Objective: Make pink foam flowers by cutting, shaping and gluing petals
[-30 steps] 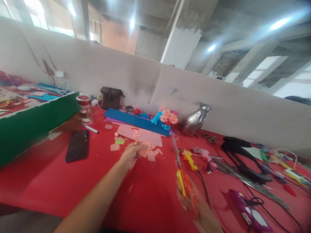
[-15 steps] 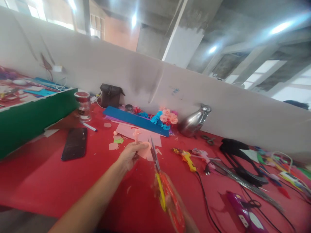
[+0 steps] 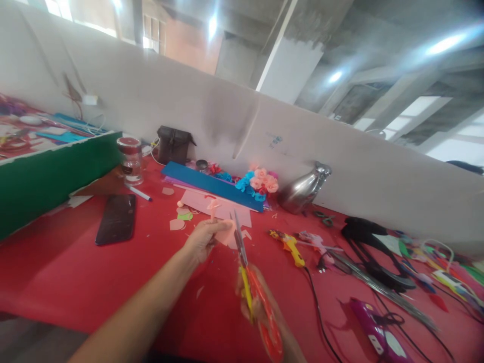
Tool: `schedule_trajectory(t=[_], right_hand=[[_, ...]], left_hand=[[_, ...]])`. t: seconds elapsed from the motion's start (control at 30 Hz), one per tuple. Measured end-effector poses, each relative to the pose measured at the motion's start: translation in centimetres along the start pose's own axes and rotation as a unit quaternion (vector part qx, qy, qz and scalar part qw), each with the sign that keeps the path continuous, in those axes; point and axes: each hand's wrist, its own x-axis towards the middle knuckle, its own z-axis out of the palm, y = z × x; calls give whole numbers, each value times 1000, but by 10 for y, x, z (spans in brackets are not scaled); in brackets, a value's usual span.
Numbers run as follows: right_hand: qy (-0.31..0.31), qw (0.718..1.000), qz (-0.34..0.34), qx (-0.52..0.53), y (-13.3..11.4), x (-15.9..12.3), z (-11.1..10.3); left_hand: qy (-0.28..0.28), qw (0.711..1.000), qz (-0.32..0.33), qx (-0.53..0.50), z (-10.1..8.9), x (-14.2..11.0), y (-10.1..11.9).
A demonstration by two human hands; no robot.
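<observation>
My left hand (image 3: 202,241) is closed on a small pink paper piece (image 3: 225,234), pinched between thumb and fingers above the red table. A thin pink stem with a small paper bit on top (image 3: 213,207) rises beside the thumb, apparently between the same fingers. My right hand (image 3: 260,297) grips scissors (image 3: 242,248) with orange and yellow handles. Their blades point away from me, slightly parted, at the right edge of the paper piece. Behind the hands lies a pink paper sheet (image 3: 238,216), with cut scraps (image 3: 177,224) to its left.
A blue sheet (image 3: 212,186) and paper flowers (image 3: 262,182) lie behind, near a metal jug (image 3: 306,185). At left are a phone (image 3: 116,219), a pen (image 3: 139,193) and a jar (image 3: 130,161). Yellow glue gun (image 3: 293,249), its cord and a purple power strip (image 3: 380,330) occupy the right.
My right hand and the scissors have shifted slightly up and left. The left hand keeps its hold on the paper piece, nearly still. The camera view has moved a little.
</observation>
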Motion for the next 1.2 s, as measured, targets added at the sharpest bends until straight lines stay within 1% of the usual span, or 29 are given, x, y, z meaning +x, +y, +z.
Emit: schedule_trajectory(t=[0.23,0.5,0.67,0.73,0.83,0.87,1.03,1.1,1.2], right_hand=[[-11,999,28,42,-2,-1,1],[-12,997,41,65,5,-1,3],[-80,988,88,99,3,0,-5],[-107,982,95,120,2,3,-8],[-129,977,106,136,3,5,-9],[-124,977,109,135,3,4,-8],[-47,989,96,106,3,-2,0],[-43,989,93,102,1,-3,2],[-58,986,103,115,-3,-2,-2]], left_hand=[[-8,1000,9,9,-3,4,-3],[1,1000,7,6,-3,2,-2],[3,1000,5,16,-3,2,-2],[7,1000,7,20,-3,2,-2],[5,1000,9,21,-3,3,-2],[2,1000,10,20,-3,3,-2],[0,1000,9,16,-2,2,-1],[-4,1000,7,14,-2,2,0],[-10,1000,7,11,-2,2,1]])
